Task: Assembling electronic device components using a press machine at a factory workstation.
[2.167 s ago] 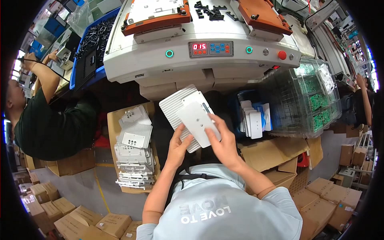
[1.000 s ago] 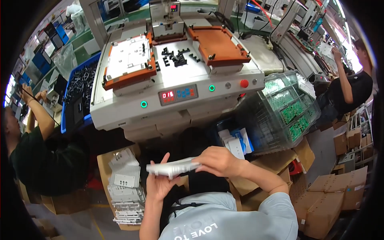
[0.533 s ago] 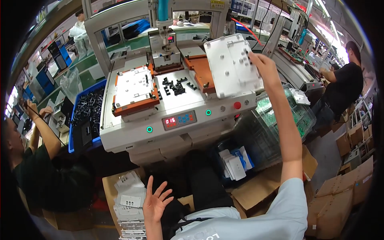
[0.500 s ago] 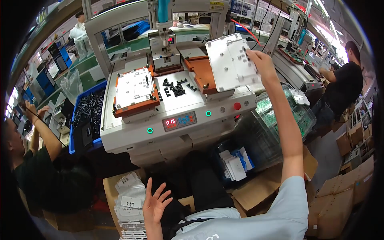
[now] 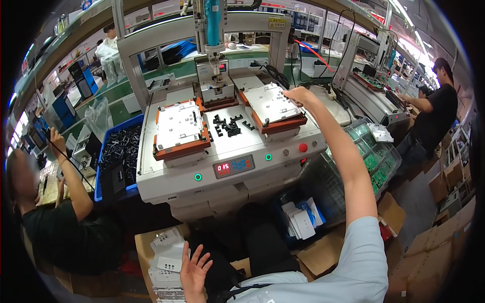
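My right hand [image 5: 298, 95] reaches far over the machine, fingers curled on the back right corner of a white perforated plate [image 5: 269, 102]. The plate lies flat on the right orange fixture [image 5: 280, 123]. A second white plate [image 5: 179, 126] rests on the left orange fixture [image 5: 177, 150]. Small black parts [image 5: 230, 126] lie between the two fixtures. My left hand [image 5: 194, 272] hovers low near my lap, fingers spread and holding nothing, beside a stack of white plates [image 5: 164, 255] in a cardboard box.
The white machine front [image 5: 232, 174] carries green buttons, a red button and a display. A blue bin of black parts [image 5: 118, 151] stands left, next to a seated co-worker [image 5: 60, 227]. A clear crate of green boards [image 5: 374, 159] and another person [image 5: 434, 116] are on the right.
My right hand carried the white plate from my lap up over the machine and lowered it flat onto the right orange fixture. My left hand let go and stayed low.
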Demonstrator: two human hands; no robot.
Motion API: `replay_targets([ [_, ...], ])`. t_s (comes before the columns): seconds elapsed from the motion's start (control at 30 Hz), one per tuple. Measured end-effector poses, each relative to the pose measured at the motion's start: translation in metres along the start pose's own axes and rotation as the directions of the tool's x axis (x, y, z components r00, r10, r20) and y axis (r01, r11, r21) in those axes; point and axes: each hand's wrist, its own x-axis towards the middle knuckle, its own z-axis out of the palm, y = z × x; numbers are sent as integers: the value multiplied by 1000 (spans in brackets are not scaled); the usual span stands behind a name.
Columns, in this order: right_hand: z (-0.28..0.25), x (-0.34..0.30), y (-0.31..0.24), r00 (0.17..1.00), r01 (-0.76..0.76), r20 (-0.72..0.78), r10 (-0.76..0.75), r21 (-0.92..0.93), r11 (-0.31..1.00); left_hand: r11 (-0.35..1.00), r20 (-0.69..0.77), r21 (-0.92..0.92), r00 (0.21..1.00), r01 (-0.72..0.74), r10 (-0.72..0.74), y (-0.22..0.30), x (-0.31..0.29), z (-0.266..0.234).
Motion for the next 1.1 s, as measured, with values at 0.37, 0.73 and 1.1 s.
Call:
replay_targets([
  [0.37, 4, -4, -8, 983, 173, -6, -183, -299, 938, 997, 6, 78, 1000, 6, -6, -5, 8, 7],
  [0.73, 16, 44, 17, 932, 320, 49, -359, 350, 880, 999, 65, -41, 998, 2, 1, 10, -7, -21],
  [1.1, 20, 65, 18, 883, 349, 153, -444, 418, 839, 995, -76, 101, 997, -17, 25, -7, 17, 17],
])
